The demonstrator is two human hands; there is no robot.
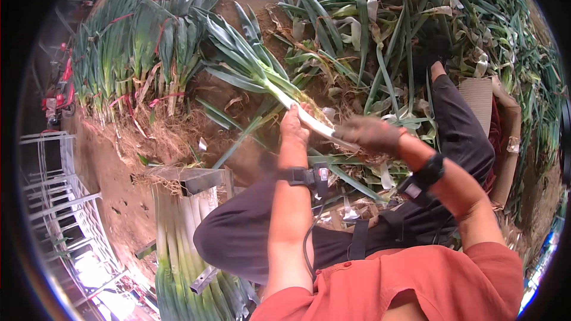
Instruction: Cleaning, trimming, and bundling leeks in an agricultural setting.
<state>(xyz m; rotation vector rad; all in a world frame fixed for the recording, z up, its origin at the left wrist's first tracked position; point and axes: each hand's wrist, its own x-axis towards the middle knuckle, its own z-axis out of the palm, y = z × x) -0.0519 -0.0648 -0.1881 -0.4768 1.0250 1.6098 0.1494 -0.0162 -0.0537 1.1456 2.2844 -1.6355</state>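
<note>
While the left hand had its fingers wrapped around the pale shaft of a leek-like stalk, the right hand was at the root end, too blurred for me to tell whether its fingers were clamped there or only touching. The stalk slanted in front of the person, its leaves fanning away to the upper left; that mid-shaft grip likely balanced the long top and left the root end within the right hand's reach. Beyond, at the upper left, bundles stood bound with red ties, their roots all at one end, presumably so each held together. Near the left knee, more stalks lay lengthwise at a metal frame, whose bars seemed meant to corral them. A loose heap sprawled ahead and to the right, apparently within easy reach.
</note>
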